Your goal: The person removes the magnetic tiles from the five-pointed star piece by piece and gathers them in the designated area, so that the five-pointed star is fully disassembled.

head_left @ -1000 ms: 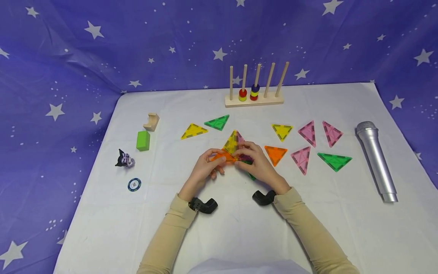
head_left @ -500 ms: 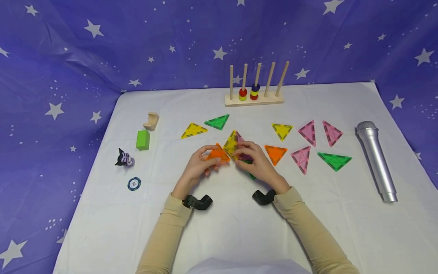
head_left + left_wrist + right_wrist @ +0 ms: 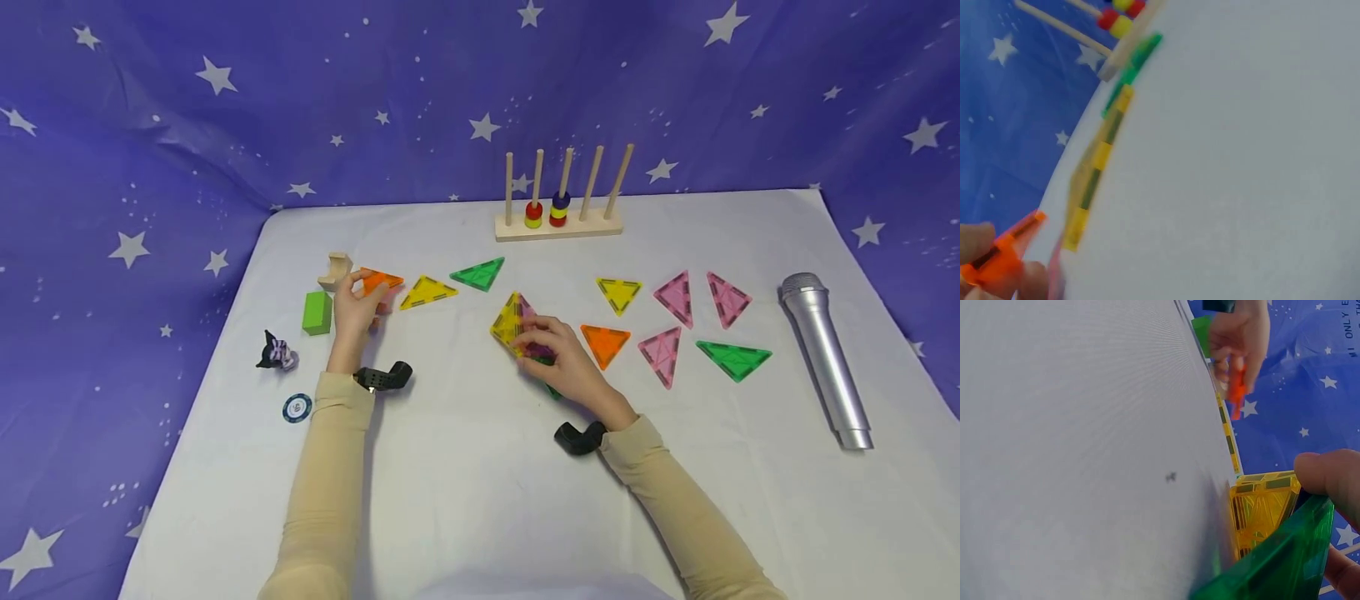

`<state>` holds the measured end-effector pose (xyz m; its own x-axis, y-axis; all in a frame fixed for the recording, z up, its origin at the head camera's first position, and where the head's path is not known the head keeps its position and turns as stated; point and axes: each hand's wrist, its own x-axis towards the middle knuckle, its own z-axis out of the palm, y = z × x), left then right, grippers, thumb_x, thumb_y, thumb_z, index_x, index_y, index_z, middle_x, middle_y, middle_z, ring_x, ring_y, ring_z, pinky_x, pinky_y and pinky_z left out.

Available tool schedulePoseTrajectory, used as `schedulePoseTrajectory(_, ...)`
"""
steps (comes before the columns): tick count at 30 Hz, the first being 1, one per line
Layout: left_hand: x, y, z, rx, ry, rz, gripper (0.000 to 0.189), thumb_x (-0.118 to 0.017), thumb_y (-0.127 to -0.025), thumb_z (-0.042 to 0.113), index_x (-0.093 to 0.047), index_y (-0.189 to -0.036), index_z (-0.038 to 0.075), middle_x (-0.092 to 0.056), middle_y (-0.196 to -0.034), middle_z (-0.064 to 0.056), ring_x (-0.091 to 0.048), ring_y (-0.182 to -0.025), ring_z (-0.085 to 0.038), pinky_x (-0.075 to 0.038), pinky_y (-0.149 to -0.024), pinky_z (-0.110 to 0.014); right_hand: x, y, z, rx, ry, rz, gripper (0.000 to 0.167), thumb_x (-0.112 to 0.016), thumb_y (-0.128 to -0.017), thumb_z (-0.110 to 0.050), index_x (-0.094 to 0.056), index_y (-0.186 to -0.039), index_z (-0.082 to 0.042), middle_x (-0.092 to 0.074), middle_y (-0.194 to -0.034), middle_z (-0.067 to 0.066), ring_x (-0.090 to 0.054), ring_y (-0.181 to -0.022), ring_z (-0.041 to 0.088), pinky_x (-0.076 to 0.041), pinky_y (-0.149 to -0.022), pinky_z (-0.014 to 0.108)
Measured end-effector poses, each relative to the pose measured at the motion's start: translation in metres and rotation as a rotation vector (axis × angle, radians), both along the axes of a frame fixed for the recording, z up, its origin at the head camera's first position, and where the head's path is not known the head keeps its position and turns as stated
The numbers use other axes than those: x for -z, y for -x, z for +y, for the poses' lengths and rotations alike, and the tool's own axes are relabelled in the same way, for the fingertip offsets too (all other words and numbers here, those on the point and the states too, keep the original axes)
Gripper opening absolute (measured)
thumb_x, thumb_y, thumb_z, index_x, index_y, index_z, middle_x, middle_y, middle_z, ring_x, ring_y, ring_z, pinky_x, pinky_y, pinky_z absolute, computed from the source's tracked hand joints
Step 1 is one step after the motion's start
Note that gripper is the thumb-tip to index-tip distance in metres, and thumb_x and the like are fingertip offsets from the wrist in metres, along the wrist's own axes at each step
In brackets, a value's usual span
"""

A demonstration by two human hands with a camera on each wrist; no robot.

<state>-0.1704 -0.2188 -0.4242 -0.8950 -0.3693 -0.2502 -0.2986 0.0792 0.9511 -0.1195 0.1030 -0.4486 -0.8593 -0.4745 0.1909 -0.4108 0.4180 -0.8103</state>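
In the head view my left hand [image 3: 356,310] is at the back left, pinching an orange triangular magnetic tile [image 3: 384,281] between thumb and fingers. Just right of it lies a flat yellow triangular tile [image 3: 429,292], then a green one [image 3: 478,273]. Mid-table, my right hand [image 3: 564,360] holds a small standing build of magnetic tiles. A yellow tile [image 3: 507,323] forms its left face, with pink and purple beside it. The right wrist view shows a green tile [image 3: 1282,559] on its near side and the thumb on the yellow edge; my fingers hide part of the build.
Several loose triangular tiles, such as an orange one [image 3: 604,344], lie right of the build. A silver toy microphone [image 3: 828,367] lies far right. Behind stands a wooden peg rack [image 3: 558,227]. A wooden arch block [image 3: 337,270], green block [image 3: 317,313], small figure [image 3: 277,353] and round chip [image 3: 297,407] lie left.
The left hand has pulled the orange tile off the build and carried it to the back left, beside the wooden arch block. The right hand has stayed on the build.
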Motion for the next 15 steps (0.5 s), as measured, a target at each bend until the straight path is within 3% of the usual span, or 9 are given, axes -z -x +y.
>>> schedulePoseTrajectory(2, 0.006, 0.001, -0.002, 0.020, 0.100, -0.024, 0.038, -0.055, -0.090, 0.016, -0.043, -0.125, 0.010, -0.060, -0.095, -0.015, -0.060, -0.055, -0.017, -0.035, -0.038, -0.018, 0.001, -0.002, -0.001, -0.006, 0.002, -0.006, 0.019, -0.068, -0.082, -0.013, -0.066, -0.100, -0.017, -0.041, -0.130, 0.007, -0.033, -0.121, 0.028, -0.029, -0.096, 0.049)
schedulePoseTrajectory(5, 0.010, 0.000, -0.002, 0.039, 0.330, 0.011, 0.034, -0.050, -0.092, 0.015, -0.046, -0.125, 0.007, -0.057, -0.105, -0.017, -0.060, -0.065, -0.022, -0.037, -0.044, -0.020, 0.002, -0.002, -0.002, -0.007, 0.008, -0.003, 0.019, -0.068, -0.082, -0.013, -0.066, -0.100, -0.017, -0.041, -0.130, 0.006, -0.032, -0.121, 0.027, -0.029, -0.096, 0.048)
schedulePoseTrajectory(9, 0.005, -0.002, 0.001, 0.031, 0.640, -0.001, 0.036, -0.051, -0.092, 0.021, -0.049, -0.125, 0.009, -0.060, -0.094, -0.018, -0.055, -0.070, -0.030, -0.037, -0.051, -0.030, 0.000, 0.000, -0.002, -0.005, 0.012, 0.005, 0.019, -0.068, -0.081, -0.013, -0.066, -0.100, -0.017, -0.042, -0.129, 0.005, -0.033, -0.121, 0.026, -0.029, -0.096, 0.048)
schedulePoseTrajectory(12, -0.002, -0.007, 0.003, 0.037, 0.732, -0.067, 0.039, -0.052, -0.091, 0.027, -0.049, -0.126, 0.011, -0.062, -0.086, -0.017, -0.055, -0.068, -0.032, -0.039, -0.053, -0.038, 0.001, 0.001, -0.001, -0.004, 0.008, 0.011, 0.021, -0.069, -0.081, -0.013, -0.066, -0.101, -0.017, -0.042, -0.129, 0.007, -0.034, -0.120, 0.028, -0.030, -0.096, 0.049)
schedulePoseTrajectory(15, -0.006, -0.013, 0.011, 0.050, 0.793, -0.086, 0.037, -0.054, -0.090, 0.029, -0.052, -0.122, 0.010, -0.064, -0.093, -0.016, -0.058, -0.074, -0.032, -0.043, -0.058, -0.040, 0.001, 0.001, 0.001, 0.002, 0.012, 0.017, 0.022, -0.069, -0.080, -0.013, -0.065, -0.102, -0.017, -0.043, -0.129, 0.007, -0.035, -0.119, 0.028, -0.030, -0.095, 0.048)
